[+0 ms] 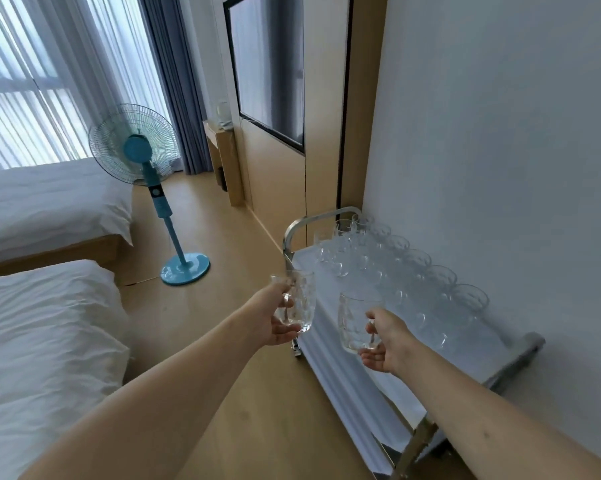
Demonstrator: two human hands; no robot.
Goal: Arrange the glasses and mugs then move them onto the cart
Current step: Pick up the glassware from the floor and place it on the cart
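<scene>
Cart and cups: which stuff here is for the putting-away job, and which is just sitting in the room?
For the job:
left hand holding a glass mug
right hand holding a second mug
cart with a white cloth
rows of glasses already on it

Just in the room:
blue fan
two beds
curtains

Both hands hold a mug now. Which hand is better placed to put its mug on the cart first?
Right, probably. The right hand holds its mug already over the cart, near the rows of glasses. The left hand holds its mug at the cart's edge, partly over the floor.
</scene>
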